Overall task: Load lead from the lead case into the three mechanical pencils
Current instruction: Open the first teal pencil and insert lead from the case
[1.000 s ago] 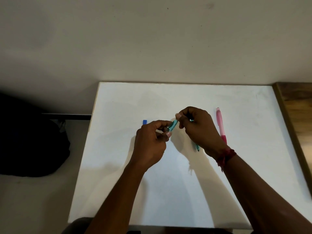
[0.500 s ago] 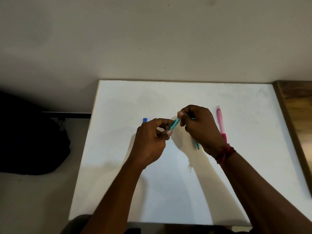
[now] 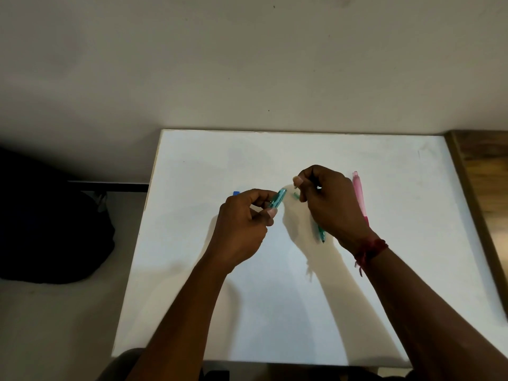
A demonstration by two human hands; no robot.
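Head view, left hand (image 3: 242, 226) grip pinching teal mechanical pencil (image 3: 278, 198) over white tabletop (image 3: 192, 243), right hand (image 3: 327, 204) grip pinching small teal piece (image 3: 295, 196) just beside it, pink pencil (image 3: 359, 196) lying right, small blue item (image 3: 235, 193) left.

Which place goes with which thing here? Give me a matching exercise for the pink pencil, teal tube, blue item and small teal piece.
Things: 1 pink pencil; 2 teal tube; 3 blue item; 4 small teal piece.
Places: A pinched in the left hand; B on the table, right of the right hand; C at the right hand's fingertips; D mostly hidden beyond the left hand.
Pairs: 1-B, 2-A, 3-D, 4-C.
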